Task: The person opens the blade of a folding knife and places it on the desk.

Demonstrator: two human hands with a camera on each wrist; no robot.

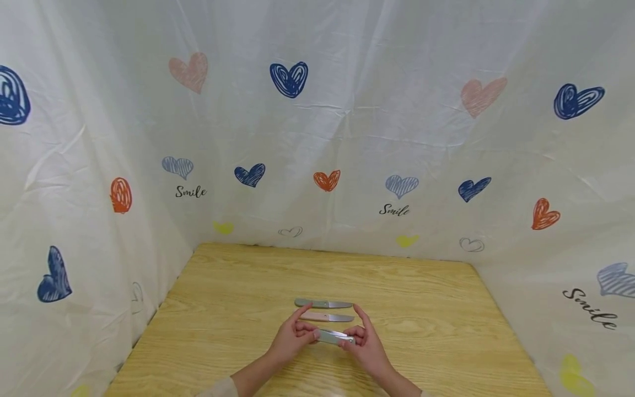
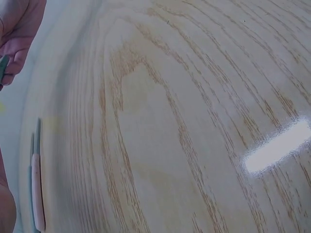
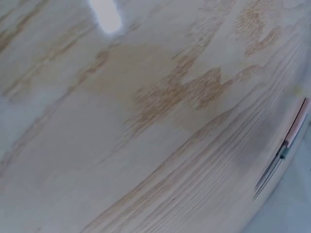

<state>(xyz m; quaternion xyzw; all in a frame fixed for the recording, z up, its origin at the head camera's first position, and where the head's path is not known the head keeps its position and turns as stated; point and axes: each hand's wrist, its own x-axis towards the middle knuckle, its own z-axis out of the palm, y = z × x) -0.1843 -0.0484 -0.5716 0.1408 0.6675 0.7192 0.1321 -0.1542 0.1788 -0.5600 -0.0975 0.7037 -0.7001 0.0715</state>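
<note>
A pale green folding knife (image 1: 329, 336) is held level between both hands, low over the table. My left hand (image 1: 292, 337) pinches its left end between thumb and fingers, with the index finger stretched forward. At its other end my right hand (image 1: 366, 343) grips the knife near the pivot, index finger also extended. The silvery blade lies along the handle, seemingly folded or nearly so. Just beyond are two unfolded knives, blades pointing right: a pink-handled knife (image 1: 315, 316) and, farther back, a grey-green-handled knife (image 1: 312, 303).
Everything is over a wood-grain table (image 1: 238, 286). A white curtain (image 1: 347, 132) printed with hearts and the word Smile surrounds its back and sides. In the left wrist view, glare (image 2: 279, 145) shows on the tabletop.
</note>
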